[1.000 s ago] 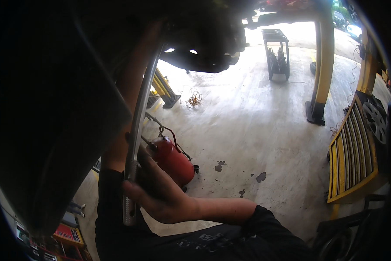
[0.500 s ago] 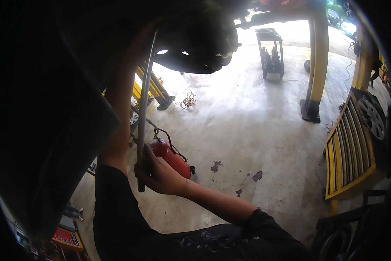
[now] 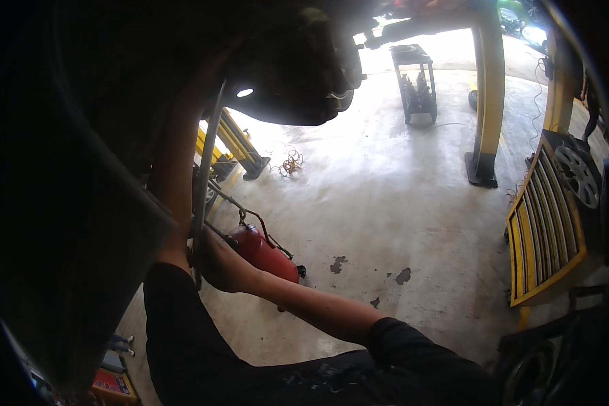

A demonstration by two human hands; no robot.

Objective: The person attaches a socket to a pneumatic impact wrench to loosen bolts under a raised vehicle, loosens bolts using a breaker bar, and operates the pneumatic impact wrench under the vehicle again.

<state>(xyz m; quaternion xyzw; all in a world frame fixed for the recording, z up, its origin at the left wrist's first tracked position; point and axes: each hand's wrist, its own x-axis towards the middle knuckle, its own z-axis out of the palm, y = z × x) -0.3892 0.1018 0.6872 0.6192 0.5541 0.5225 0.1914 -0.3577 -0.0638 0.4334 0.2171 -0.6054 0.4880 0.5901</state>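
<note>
A long, smooth metal bar (image 3: 208, 149) slants down from the dark underside of a raised vehicle (image 3: 284, 88). Near its lower end, my right hand (image 3: 222, 262) is wrapped round it, with a short end of the bar showing below the fist. My left forearm (image 3: 172, 169) rises beside the bar into deep shadow under the vehicle. The left hand is lost in that darkness, so its fingers and anything in them are hidden. Where the bar's upper end meets the vehicle is too dark to make out.
Behind my right hand, a red tank (image 3: 267, 257) with a hose stands on the floor. Yellow lift posts (image 3: 488, 101) rise at right and left. A dark cart (image 3: 416, 84) stands farther back, a yellow slatted cabinet (image 3: 545, 227) at right. A coiled cable (image 3: 291, 164) lies on the floor.
My right hand and the bar's lower end have swung left, closer to my left arm. The grip has stayed closed on the bar. The view has shifted slightly.
</note>
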